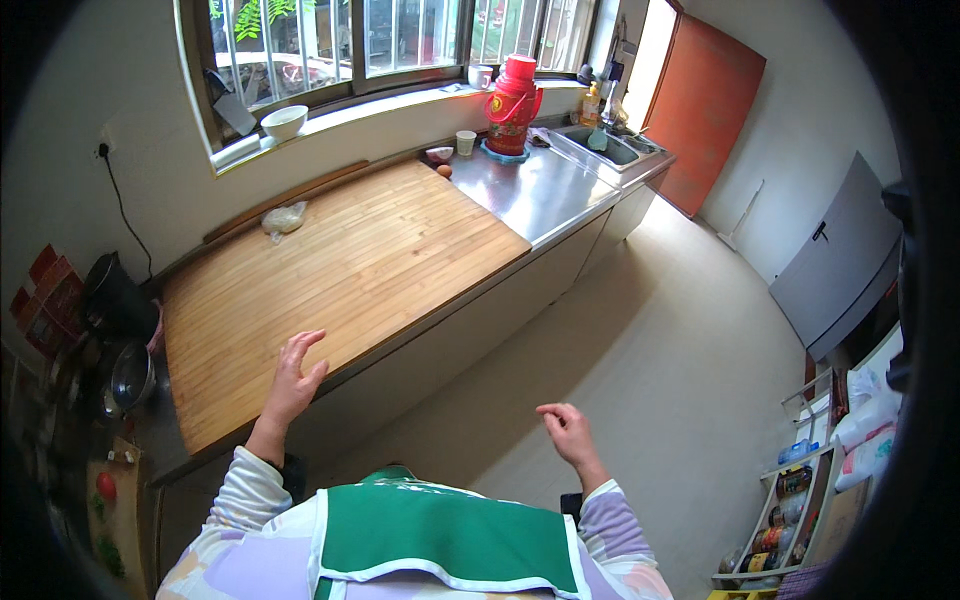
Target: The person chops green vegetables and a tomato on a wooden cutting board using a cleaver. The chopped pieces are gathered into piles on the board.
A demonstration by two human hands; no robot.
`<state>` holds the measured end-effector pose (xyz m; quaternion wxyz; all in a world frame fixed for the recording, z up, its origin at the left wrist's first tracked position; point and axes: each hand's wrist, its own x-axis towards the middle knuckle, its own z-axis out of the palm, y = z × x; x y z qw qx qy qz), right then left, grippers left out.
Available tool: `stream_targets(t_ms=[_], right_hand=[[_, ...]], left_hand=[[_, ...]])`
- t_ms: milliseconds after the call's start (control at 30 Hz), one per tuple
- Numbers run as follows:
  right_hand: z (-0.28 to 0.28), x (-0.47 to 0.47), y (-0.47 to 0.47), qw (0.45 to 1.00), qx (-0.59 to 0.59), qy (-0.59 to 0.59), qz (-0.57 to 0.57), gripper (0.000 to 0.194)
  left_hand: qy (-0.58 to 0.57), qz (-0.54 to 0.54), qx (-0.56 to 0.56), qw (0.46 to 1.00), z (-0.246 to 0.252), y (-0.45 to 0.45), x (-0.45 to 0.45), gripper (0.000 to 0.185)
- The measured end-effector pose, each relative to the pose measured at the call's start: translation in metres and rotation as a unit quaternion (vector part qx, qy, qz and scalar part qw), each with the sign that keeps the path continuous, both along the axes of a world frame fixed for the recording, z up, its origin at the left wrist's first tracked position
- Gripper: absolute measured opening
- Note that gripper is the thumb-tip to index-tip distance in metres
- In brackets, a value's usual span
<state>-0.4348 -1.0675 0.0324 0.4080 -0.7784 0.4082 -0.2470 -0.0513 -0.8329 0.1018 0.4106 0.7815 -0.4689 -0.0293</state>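
My left hand (294, 379) hangs by the front edge of a large wooden board (360, 277), holding nothing, thumb and fingers apart. Whether it touches the board I cannot tell. To the right, my right hand (574, 442) is in front of my body with its fingers curled together and nothing visible in it; in the picture the floor (510, 420) lies behind it. A small knotted clear plastic bag (283, 219) with pale contents rests near the board's back edge. A brown egg (445, 171) sits at the board's far right corner.
On the steel counter (536, 187) stand a red thermos flask (512, 124) and a paper cup (466, 142), beside a sink (611, 150). A white bowl (285, 122) is on the windowsill. Dark pot (116, 300) at left; shelf (780, 517) with jars at lower right.
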Motion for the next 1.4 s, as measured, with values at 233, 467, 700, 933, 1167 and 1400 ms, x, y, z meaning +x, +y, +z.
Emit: stream_targets(t_ms=[233,467,700,933,1167,1400], right_hand=[[0.046,0.021,-0.154,0.996,-0.056,-0.061,-0.018,0.015],[0.095,0.093,-0.341,0.999,-0.033,-0.031,0.014,0.016],[0.104,0.165,-0.525,0.996,-0.023,-0.039,0.079,0.017],[0.117,0.237,-0.75,0.989,-0.003,0.076,0.123,0.019],[0.112,0.351,-0.958,0.962,-0.073,0.23,0.125,0.02],[0.006,0.452,-1.08,0.964,0.004,0.262,0.053,0.026]], left_hand=[[0.009,-0.083,-0.027,0.996,-0.008,-0.143,0.003,0.04],[0.085,-0.02,-0.08,0.993,-0.023,-0.281,0.045,0.039],[0.1,0.031,-0.051,0.993,-0.004,-0.367,0.081,0.037],[0.058,0.138,-0.05,0.987,0.009,-0.431,0.098,0.036],[0.063,0.297,0.001,0.953,0.016,-0.485,0.075,0.034],[0.056,0.392,0.075,0.915,0.029,-0.518,0.033,0.035]])
